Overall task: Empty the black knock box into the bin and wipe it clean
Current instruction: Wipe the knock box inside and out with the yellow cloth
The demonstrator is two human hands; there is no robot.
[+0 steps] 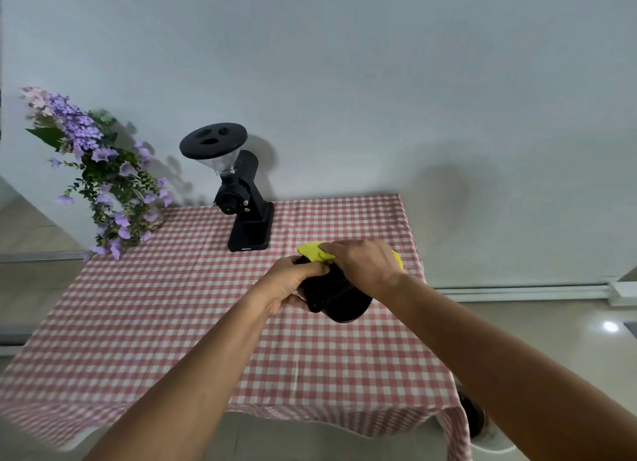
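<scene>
While left hand [293, 283] grips knock box [339, 296], right hand [362, 264] presses yellow cloth [314, 252].

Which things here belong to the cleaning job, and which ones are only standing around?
Job: black knock box, gripped by the left hand; yellow cloth, held on it by the right hand; dark round thing below the table corner, perhaps the bin.
Standing around: coffee grinder; purple flowers; checked tablecloth.

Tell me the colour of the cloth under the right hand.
Yellow; the cloth shows best in the head view.
</scene>
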